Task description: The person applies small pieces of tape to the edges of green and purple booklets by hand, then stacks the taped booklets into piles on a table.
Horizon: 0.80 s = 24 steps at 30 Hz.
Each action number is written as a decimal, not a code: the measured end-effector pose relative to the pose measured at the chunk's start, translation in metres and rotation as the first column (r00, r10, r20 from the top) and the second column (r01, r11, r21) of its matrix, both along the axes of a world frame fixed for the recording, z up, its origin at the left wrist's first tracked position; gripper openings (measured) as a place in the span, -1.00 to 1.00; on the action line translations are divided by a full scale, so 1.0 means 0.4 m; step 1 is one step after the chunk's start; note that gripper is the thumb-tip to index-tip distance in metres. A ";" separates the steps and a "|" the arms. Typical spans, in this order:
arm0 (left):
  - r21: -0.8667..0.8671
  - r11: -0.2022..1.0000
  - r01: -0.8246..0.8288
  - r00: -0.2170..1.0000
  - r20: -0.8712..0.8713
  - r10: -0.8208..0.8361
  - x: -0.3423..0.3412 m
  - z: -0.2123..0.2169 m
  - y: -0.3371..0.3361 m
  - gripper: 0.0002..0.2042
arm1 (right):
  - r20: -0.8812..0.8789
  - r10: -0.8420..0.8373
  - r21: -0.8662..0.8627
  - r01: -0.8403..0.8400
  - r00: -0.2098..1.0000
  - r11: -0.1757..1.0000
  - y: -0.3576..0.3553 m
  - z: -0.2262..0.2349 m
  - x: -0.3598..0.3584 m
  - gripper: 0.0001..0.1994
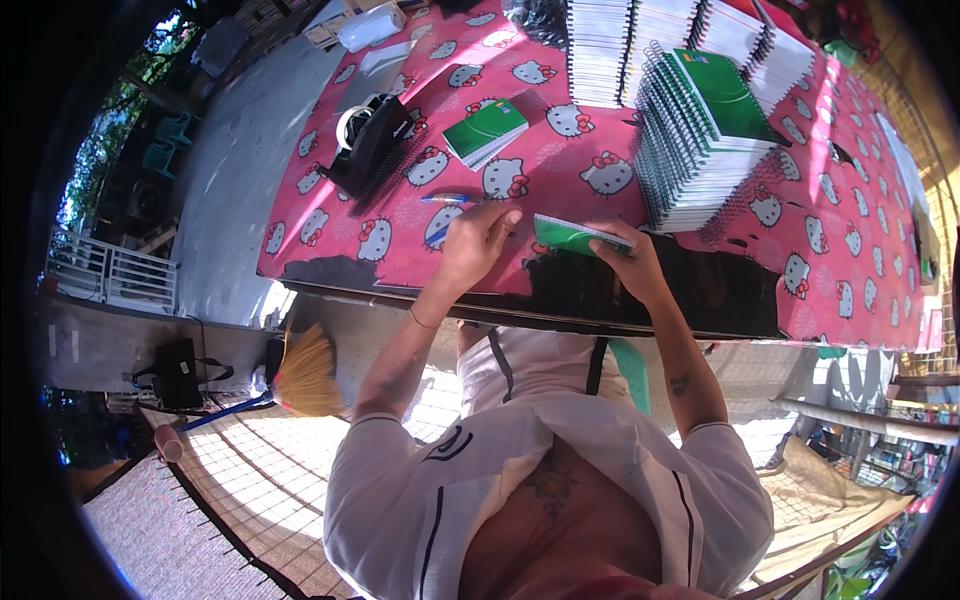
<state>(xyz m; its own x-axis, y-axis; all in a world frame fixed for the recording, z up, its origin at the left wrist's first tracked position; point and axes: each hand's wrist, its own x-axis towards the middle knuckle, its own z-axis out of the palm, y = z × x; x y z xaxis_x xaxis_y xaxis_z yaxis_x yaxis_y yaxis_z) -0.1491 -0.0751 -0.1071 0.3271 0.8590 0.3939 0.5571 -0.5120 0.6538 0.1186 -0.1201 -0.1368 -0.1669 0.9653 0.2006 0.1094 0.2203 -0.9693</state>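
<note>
My right hand grips the right end of a small green notepad, held tilted above the near edge of the table. To its left, my left hand has its fingers curled and the thumb lying along them; whatever may be between them is hidden. A blue pen shows at the back of that hand, partly covered by it. Just beyond the knuckles lies another blue-and-silver pen. Farther off, a second green notepad rests on the pink patterned tablecloth.
A black tape dispenser stands at the left of the table. On the right rises a tall stack of green spiral notebooks, with white spiral-bound books behind it. The cloth is torn along the black near edge. A broom lies below left.
</note>
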 end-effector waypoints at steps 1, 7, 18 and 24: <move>0.033 0.998 0.045 0.999 0.025 -0.046 0.004 0.014 0.003 -0.78 | -0.003 -0.001 -0.009 0.001 1.000 1.000 0.000 -0.001 0.001 -0.75; -0.082 0.941 0.329 0.932 -0.132 -0.337 -0.007 0.045 0.053 -0.70 | -0.020 0.018 -0.017 -0.018 1.000 1.000 -0.002 0.001 -0.004 -0.74; 0.303 0.951 0.057 0.826 -0.550 0.126 0.080 -0.100 -0.155 -0.19 | -0.047 -0.112 -0.048 0.109 0.993 0.993 -0.033 0.076 -0.034 -0.72; 0.397 0.915 0.070 0.812 -0.555 0.179 0.098 -0.040 -0.110 -0.20 | -0.073 -0.064 -0.032 0.062 0.995 0.998 -0.035 0.098 -0.042 -0.71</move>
<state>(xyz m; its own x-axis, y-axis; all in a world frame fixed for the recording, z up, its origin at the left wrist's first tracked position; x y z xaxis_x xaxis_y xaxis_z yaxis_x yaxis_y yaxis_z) -0.1098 -0.1193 -0.1231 0.5539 0.7023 0.4472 0.7953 -0.6053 -0.0346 0.1019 -0.1343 -0.0978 -0.0913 0.9792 0.1814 0.0500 0.1864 -0.9812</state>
